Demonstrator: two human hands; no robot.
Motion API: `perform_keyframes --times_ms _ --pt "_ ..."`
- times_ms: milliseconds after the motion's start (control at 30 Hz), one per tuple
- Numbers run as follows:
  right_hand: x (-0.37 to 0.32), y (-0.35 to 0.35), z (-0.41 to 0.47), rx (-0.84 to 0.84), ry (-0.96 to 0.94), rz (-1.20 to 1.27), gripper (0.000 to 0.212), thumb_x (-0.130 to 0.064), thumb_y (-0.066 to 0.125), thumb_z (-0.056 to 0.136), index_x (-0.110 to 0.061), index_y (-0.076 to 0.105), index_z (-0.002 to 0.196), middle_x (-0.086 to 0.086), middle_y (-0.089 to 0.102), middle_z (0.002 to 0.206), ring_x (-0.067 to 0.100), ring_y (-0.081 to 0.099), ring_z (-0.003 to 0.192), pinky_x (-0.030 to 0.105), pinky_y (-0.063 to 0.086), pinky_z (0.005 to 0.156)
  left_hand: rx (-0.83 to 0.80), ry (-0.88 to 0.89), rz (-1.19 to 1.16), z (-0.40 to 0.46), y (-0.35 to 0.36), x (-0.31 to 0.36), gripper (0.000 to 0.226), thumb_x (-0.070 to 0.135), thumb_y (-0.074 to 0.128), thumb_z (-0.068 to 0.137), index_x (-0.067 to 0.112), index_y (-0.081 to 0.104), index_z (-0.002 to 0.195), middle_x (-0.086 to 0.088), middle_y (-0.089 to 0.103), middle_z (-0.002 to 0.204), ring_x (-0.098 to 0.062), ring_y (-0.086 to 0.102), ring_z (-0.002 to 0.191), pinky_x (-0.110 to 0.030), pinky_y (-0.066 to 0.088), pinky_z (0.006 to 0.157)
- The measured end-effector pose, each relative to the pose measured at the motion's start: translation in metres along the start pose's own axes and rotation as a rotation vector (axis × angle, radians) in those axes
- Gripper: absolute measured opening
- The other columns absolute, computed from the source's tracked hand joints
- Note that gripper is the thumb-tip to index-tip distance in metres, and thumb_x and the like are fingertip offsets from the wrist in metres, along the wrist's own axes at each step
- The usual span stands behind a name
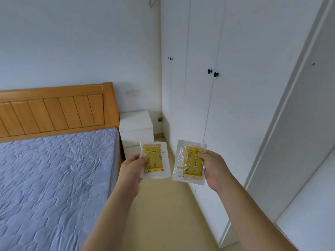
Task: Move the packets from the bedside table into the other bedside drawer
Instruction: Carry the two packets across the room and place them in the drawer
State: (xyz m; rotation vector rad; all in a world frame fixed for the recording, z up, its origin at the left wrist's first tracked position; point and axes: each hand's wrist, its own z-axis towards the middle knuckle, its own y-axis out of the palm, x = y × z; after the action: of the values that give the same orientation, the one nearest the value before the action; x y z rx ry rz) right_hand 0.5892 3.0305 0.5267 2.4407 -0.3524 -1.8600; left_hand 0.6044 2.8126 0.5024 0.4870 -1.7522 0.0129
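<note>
Two clear packets with yellow patterned contents are held up in front of me. My left hand (133, 168) pinches the left packet (155, 160) by its left edge. My right hand (213, 168) pinches the right packet (190, 163) by its right edge. Beyond them, in the corner beside the bed, stands a white bedside table (135, 124) with its drawers closed; the packets and my left hand hide its lower front.
A bed with a blue quilted mattress (54, 174) and wooden headboard (54, 109) fills the left. White wardrobe doors (208, 105) with black knobs line the right. A strip of beige floor (163, 205) runs between bed and wardrobe toward the table.
</note>
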Motion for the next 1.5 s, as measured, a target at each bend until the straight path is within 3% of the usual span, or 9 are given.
perform_keyframes --times_ms 167,267,400,600,967,1133,1233,1400,1500 --pt "-0.047 0.037 0.128 -0.072 0.03 -0.018 0.025 -0.003 0.044 0.097 -0.012 0.064 0.086 0.006 0.068 0.08 0.02 0.065 0.068 0.03 0.049 0.055 0.096 0.04 0.021 0.105 0.031 0.037 0.017 0.007 0.061 0.093 0.007 0.067 0.109 -0.012 0.075 0.102 -0.029 0.072 0.094 -0.046 0.056 0.09" --pt "-0.07 0.072 0.199 -0.123 0.014 -0.032 0.027 -0.003 0.043 0.097 -0.014 0.062 0.082 0.005 0.066 0.08 0.018 0.064 0.067 0.029 0.047 0.054 0.158 0.08 0.004 0.164 0.033 0.062 0.018 0.007 0.06 0.093 0.006 0.067 0.109 -0.012 0.075 0.101 -0.029 0.072 0.093 -0.04 0.057 0.078" --pt "-0.07 0.13 0.282 -0.223 0.091 -0.069 0.023 -0.003 0.045 0.095 -0.01 0.066 0.095 0.012 0.071 0.091 0.025 0.068 0.072 0.035 0.055 0.06 0.269 0.064 -0.016 0.235 0.016 0.075 0.017 0.005 0.058 0.094 0.004 0.066 0.108 -0.015 0.074 0.101 -0.027 0.072 0.086 -0.034 0.055 0.066" --pt "-0.056 0.227 0.431 -0.269 0.174 -0.12 0.021 0.0 0.046 0.095 -0.008 0.064 0.088 0.013 0.069 0.082 0.027 0.067 0.069 0.038 0.056 0.062 0.382 0.033 -0.057 0.39 -0.018 0.091 0.013 0.001 0.056 0.095 0.003 0.065 0.103 -0.012 0.074 0.09 -0.018 0.072 0.067 -0.024 0.054 0.047" --pt "-0.09 0.347 0.655 -0.219 0.204 -0.204 0.017 -0.002 0.045 0.097 -0.006 0.062 0.095 0.015 0.069 0.089 0.029 0.068 0.076 0.041 0.056 0.066 0.365 -0.044 0.043 0.655 -0.031 0.16 0.019 0.008 0.061 0.093 0.007 0.065 0.112 -0.011 0.075 0.101 -0.027 0.072 0.091 -0.042 0.058 0.083" --pt "-0.081 0.39 0.768 -0.213 0.237 -0.243 0.017 -0.007 0.047 0.096 -0.007 0.065 0.098 0.016 0.072 0.098 0.035 0.07 0.092 0.061 0.049 0.092 0.374 -0.099 0.076 0.77 -0.022 0.166 0.016 0.007 0.061 0.094 0.006 0.064 0.11 -0.013 0.073 0.103 -0.027 0.072 0.091 -0.04 0.058 0.079" --pt "-0.068 0.415 0.842 -0.225 0.304 -0.254 0.017 -0.009 0.048 0.095 -0.01 0.065 0.095 0.014 0.073 0.095 0.036 0.07 0.093 0.064 0.047 0.092 0.441 -0.13 0.082 0.84 -0.022 0.167 0.016 0.007 0.061 0.094 0.008 0.063 0.11 -0.013 0.073 0.104 -0.027 0.071 0.091 -0.041 0.058 0.082" --pt "-0.051 0.456 0.955 -0.206 0.385 -0.314 0.018 -0.006 0.046 0.096 -0.01 0.063 0.093 0.014 0.072 0.094 0.037 0.069 0.094 0.063 0.05 0.089 0.5 -0.2 0.164 0.953 -0.037 0.164 0.017 0.006 0.059 0.094 0.009 0.061 0.111 -0.011 0.072 0.102 -0.023 0.07 0.085 -0.031 0.055 0.063" --pt "-0.019 0.484 1.015 -0.2 0.392 -0.406 0.024 -0.005 0.042 0.096 -0.012 0.063 0.088 0.013 0.071 0.093 0.037 0.068 0.097 0.062 0.051 0.088 0.526 -0.239 0.261 1.028 -0.057 0.139 0.016 0.007 0.062 0.092 0.01 0.063 0.108 -0.011 0.072 0.102 -0.024 0.07 0.086 -0.034 0.057 0.07"
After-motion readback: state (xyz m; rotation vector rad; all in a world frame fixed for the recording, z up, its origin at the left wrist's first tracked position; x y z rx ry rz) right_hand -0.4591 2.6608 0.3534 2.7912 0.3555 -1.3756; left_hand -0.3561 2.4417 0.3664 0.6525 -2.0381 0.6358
